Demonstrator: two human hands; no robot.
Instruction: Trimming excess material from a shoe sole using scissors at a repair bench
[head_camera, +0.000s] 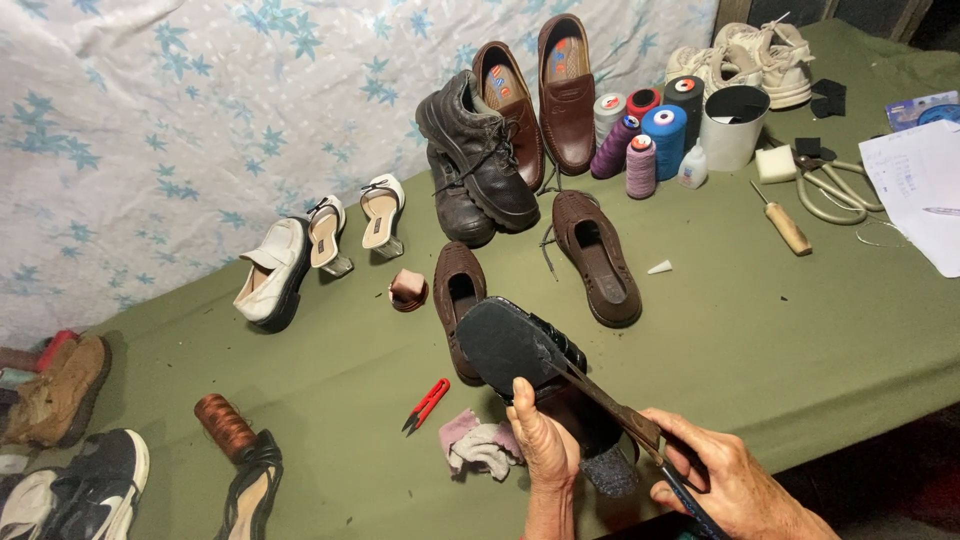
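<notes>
My left hand (545, 445) grips a black shoe (520, 350) turned sole up near the table's front edge. My right hand (725, 480) holds a flat metal blade tool (620, 415) with a dark handle, its tip lying against the shoe's sole. Just beyond the shoe lie two brown woven slip-ons (598, 258), one partly hidden behind the black shoe. A crumpled pink and grey rag (480, 445) lies left of my left hand, and red thread snips (427, 403) lie beside the rag.
On the green table (800, 330): black boots (475, 150), brown loafers (565, 90), thread cones (650, 130), a white cup (732, 125), an awl (783, 222), scissors (835, 195), papers (915, 185), white sneakers (750, 55), heeled sandals (355, 225), a white shoe (270, 270), a brown spool (223, 425).
</notes>
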